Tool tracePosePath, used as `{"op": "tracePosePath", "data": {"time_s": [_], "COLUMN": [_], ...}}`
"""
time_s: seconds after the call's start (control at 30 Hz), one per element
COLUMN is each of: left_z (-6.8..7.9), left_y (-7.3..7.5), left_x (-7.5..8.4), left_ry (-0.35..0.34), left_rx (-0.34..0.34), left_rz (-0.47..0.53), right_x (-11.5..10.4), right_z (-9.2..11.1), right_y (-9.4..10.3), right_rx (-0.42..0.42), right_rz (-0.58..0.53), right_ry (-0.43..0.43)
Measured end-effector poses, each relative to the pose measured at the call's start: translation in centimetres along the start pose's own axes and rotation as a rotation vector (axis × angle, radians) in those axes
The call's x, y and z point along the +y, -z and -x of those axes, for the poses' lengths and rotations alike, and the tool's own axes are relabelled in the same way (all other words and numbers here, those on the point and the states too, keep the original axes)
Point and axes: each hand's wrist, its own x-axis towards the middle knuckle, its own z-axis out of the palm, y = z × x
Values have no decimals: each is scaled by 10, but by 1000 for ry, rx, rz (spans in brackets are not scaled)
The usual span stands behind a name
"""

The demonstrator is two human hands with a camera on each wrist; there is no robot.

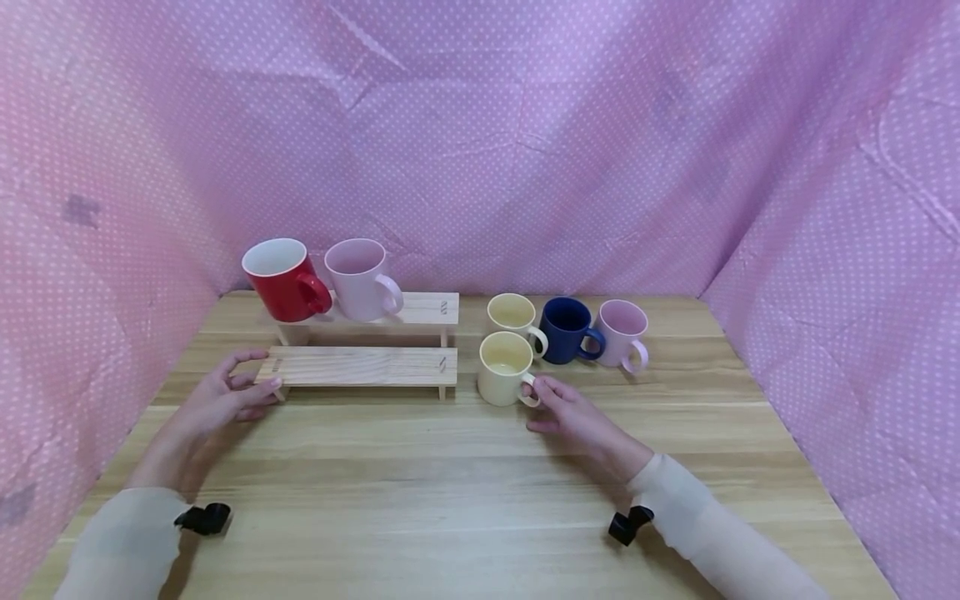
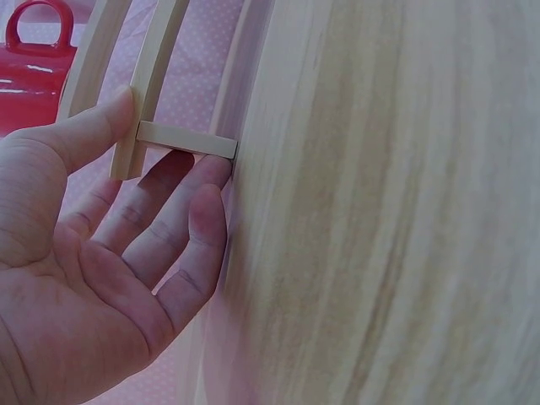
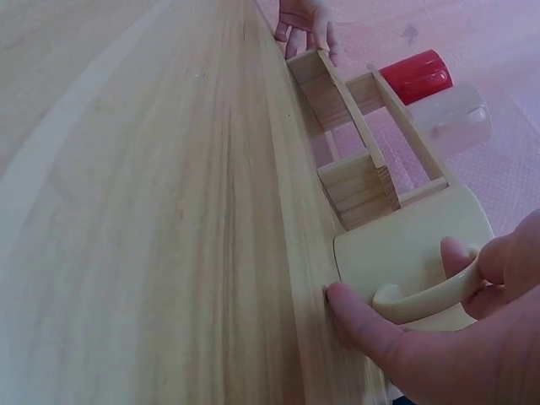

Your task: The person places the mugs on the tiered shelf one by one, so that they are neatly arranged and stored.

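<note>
My right hand [image 1: 566, 412] pinches the handle of the front yellow mug [image 1: 498, 385], which stands upright on the table right of the rack. In the right wrist view, the thumb and fingers close around that mug's handle [image 3: 434, 295]. My left hand [image 2: 110, 253] holds the left end of the two-step wooden rack [image 1: 360, 367]; its thumb lies on the lower step's edge, with fingers curled around by the leg [image 2: 186, 139]. On the upper step, a red mug [image 1: 283, 287] stands at the left, beside a pink mug [image 1: 358, 287]. Nothing sits on the lower step.
Behind the front yellow mug stands another yellow mug [image 1: 512, 312]. A dark blue mug [image 1: 564, 333] and a second pink mug [image 1: 619, 333] follow to its right, close together. A dotted pink cloth [image 1: 480, 150] hangs behind and beside the wooden table [image 1: 420, 500].
</note>
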Motion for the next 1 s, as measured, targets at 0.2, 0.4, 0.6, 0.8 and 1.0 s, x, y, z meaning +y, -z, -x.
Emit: {"op": "tracePosePath", "data": {"time_s": [0.2, 0.4, 0.6, 0.8, 1.0], "left_z": [-1, -2, -1, 2, 1], "left_y": [-1, -1, -1, 0, -1], "left_x": [0, -1, -3, -1, -1], "left_ry": [5, 7, -1, -4, -2], "left_rx": [8, 8, 14, 14, 11], "left_rz": [-3, -10, 3, 4, 4], "right_x": [-1, 0, -4, -8, -8], "right_z": [-3, -5, -4, -5, -6], "right_y": [-3, -4, -2, 1, 3], "right_rx": [49, 78, 47, -19, -25], "right_rz": [-7, 3, -27, -21, -9], "right_ry": [-15, -3, -19, -38, -30]}}
